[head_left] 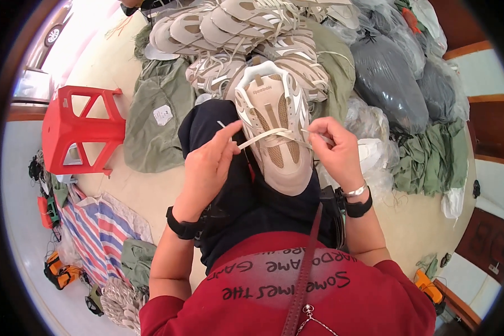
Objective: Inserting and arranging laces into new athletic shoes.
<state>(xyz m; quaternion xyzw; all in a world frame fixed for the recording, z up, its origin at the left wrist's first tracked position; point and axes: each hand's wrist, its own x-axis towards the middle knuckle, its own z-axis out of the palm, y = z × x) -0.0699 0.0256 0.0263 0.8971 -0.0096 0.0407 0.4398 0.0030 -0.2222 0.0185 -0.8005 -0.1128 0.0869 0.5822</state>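
Note:
A beige and white sneaker (288, 173) rests on my lap, its toe pointing toward me. A cream shoelace (257, 138) crosses over the lower eyelets near the toe, and its two ends run out to either side. On the left of the shoe, my left hand (210, 165) pinches one end of the lace, with the lace tip sticking up past the fingers. My right hand (337, 148) has its fingers curled in a pinch on the other end, just right of the shoe. The upper eyelets show no lace through them.
Many similar sneakers (229, 28) are heaped beyond my knees. A red plastic stool (84, 131) stands at left, beside a green cloth sack (157, 120). Grey plastic bags (389, 84) and green cloth (431, 162) lie at right. A striped sheet (106, 229) covers floor at lower left.

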